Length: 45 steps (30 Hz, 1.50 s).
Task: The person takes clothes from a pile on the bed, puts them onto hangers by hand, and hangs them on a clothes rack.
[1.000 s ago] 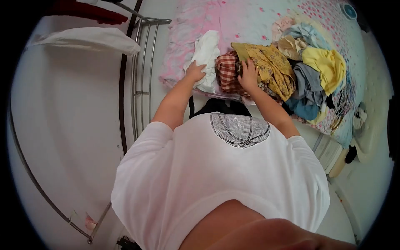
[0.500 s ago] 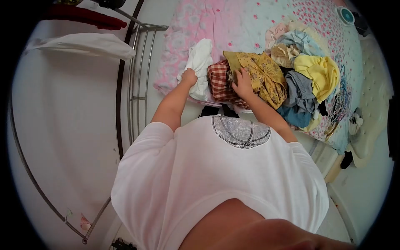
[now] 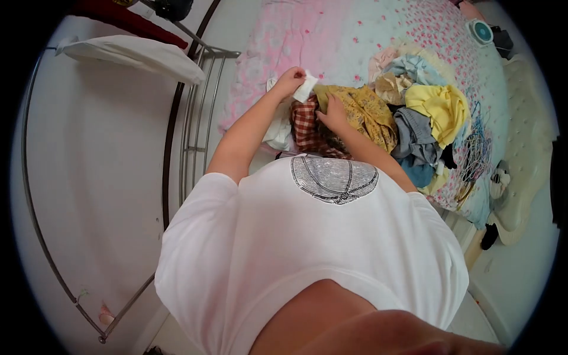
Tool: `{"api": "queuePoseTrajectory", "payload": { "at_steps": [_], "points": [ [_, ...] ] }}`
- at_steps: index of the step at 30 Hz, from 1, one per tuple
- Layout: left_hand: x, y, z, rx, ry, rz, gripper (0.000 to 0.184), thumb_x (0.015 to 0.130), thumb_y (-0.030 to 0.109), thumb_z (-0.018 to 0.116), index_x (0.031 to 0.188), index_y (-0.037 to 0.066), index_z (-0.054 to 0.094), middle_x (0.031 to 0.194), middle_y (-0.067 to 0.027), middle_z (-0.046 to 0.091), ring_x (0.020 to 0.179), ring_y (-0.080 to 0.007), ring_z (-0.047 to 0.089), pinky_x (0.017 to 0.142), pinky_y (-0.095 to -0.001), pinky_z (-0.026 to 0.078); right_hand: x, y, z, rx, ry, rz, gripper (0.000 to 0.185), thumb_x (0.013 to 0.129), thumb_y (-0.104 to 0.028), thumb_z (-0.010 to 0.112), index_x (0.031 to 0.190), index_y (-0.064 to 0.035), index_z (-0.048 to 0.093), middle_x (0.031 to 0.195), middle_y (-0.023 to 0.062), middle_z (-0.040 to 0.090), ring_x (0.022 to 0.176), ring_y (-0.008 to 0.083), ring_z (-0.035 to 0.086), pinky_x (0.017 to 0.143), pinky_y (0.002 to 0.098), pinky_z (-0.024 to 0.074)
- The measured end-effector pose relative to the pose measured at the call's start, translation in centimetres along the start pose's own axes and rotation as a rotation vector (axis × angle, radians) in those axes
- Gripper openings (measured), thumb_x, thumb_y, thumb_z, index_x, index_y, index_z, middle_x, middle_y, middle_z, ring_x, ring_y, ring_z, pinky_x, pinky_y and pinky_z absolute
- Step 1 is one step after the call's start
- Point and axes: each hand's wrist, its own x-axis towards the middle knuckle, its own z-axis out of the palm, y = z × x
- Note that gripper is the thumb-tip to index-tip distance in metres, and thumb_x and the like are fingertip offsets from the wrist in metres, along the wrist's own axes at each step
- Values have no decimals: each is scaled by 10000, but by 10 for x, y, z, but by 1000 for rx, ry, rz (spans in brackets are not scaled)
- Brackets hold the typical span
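My left hand (image 3: 288, 83) is closed, pinching a small flat white piece (image 3: 305, 87) that looks like cloth; its exact kind does not show. Below that wrist lies a white garment (image 3: 277, 131), partly covered by my forearm. My right hand (image 3: 335, 113) rests on the yellow floral garment (image 3: 368, 112), thumb apart from the fingers, near its olive edge. Between the two hands sits a red-and-white checked cloth (image 3: 305, 125), bunched beside the floral one.
A heap with a yellow garment (image 3: 438, 109), a grey garment (image 3: 415, 136) and a light blue one (image 3: 419, 69) lies on the bed (image 3: 343, 35). Several hangers (image 3: 473, 148) are right of it. A metal rack (image 3: 195, 130) stands at left; a small fan-like object (image 3: 480, 32) sits far right.
My left hand has left the white garment, moving up and right, and now holds the small white piece. My right hand has shifted slightly left along the floral garment.
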Motion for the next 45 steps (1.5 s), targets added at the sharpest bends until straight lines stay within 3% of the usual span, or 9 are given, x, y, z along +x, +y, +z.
{"api": "queuePoseTrajectory", "payload": {
  "at_steps": [6, 11, 15, 26, 29, 32, 35, 38, 45],
  "points": [
    [-33, 139, 33, -461, -407, 92, 144, 786, -21, 506, 894, 64, 463, 819, -9, 506, 761, -102, 530, 650, -224, 448, 36, 6, -15, 119, 249, -47, 783, 630, -227, 728, 1255, 9, 320, 1244, 209, 374, 1148, 361, 372, 963, 432, 319],
    [-59, 179, 41, -574, -596, 257, 176, 779, -33, 493, 917, 66, 446, 870, -32, 529, 774, -104, 553, 673, -225, 471, 97, 65, 14, 182, 32, -131, 646, 658, -235, 707, 1215, -56, 434, 1187, 195, 453, 1108, 351, 426, 946, 424, 342],
    [-75, 194, 46, -716, -612, 258, 181, 764, -36, 482, 907, 66, 438, 862, -58, 539, 761, -129, 570, 634, -227, 482, 64, -33, -45, 1044, -157, -328, 578, 711, -270, 669, 1224, -102, 461, 1107, 176, 531, 1036, 282, 508, 886, 371, 393],
    [-66, 174, 5, -837, -313, 354, 218, 632, -64, 373, 787, 88, 399, 751, -52, 502, 665, -163, 526, 585, -277, 471, 81, 11, -93, 797, 287, 217, 268, 778, -86, 460, 1017, -10, 554, 930, 142, 602, 861, 242, 550, 743, 342, 429],
    [-46, 152, -33, -765, -296, 287, 178, 677, -43, 391, 791, 85, 442, 772, -52, 500, 686, -147, 507, 576, -255, 440, 73, -2, -169, 662, 474, 167, 227, 770, -57, 438, 942, 6, 573, 874, 144, 603, 796, 233, 552, 704, 340, 432],
    [-31, 148, -41, -389, -148, 139, 140, 709, 0, 439, 819, 69, 490, 786, -56, 509, 729, -160, 514, 643, -269, 443, 55, -17, -231, 980, 267, 97, 248, 761, -98, 474, 967, 2, 568, 846, 125, 604, 764, 209, 559, 682, 319, 432],
    [-32, 161, 5, 42, 133, 198, 179, 746, 72, 487, 914, 38, 537, 812, -68, 556, 759, -186, 541, 680, -303, 444, 44, -33, -239, 687, 145, 8, 240, 752, -134, 512, 946, -7, 571, 790, 98, 601, 713, 172, 556, 640, 292, 428],
    [-36, 172, 59, 480, -48, 679, 239, 771, 178, 529, 977, 59, 545, 865, -67, 574, 785, -154, 533, 683, -298, 430, 31, -62, -228, 388, 82, -161, 195, 761, -143, 539, 902, -13, 576, 786, 51, 607, 728, 131, 549, 640, 252, 418],
    [-40, 185, 80, 746, -181, 445, 238, 774, 163, 519, 971, 39, 569, 827, -79, 601, 754, -159, 550, 690, -289, 429, 27, -56, -215, 255, 84, -140, 258, 703, -130, 591, 939, -29, 574, 827, 111, 606, 744, 202, 574, 658, 307, 435]
  ]
}}
